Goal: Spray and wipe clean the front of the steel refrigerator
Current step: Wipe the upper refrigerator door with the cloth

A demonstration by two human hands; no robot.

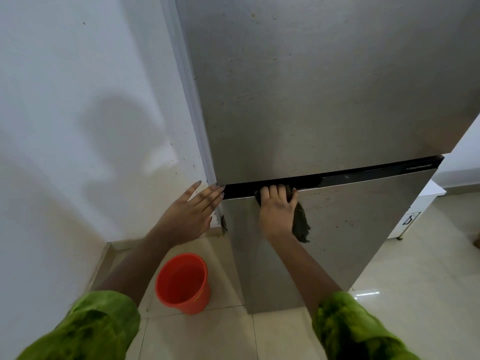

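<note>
Two doors on this steel refrigerator (324,87), long axis upright, front facing me from 12 to 3 o'clock. Orange bucket (181,284) at 6. My left grip (191,213), fingers flat and apart, seems to steady its edge. My right grip (276,211) is clamped on the dark cloth (301,227), pressed into the black seam (363,175), I'd guess scrubbing grime there.

Brushed steel on the refrigerator (311,100), matt sheen, fine grain, dotted with small brown specks. Black band (376,174) between its doors is glossy and smooth. Dark cloth (301,224) looks rough, frayed at the edge. Orange bucket (200,302): smooth plastic, slight shine. Pale floor (415,255) tiles glossy, reflect light. White wall (78,100): matt paint
</note>
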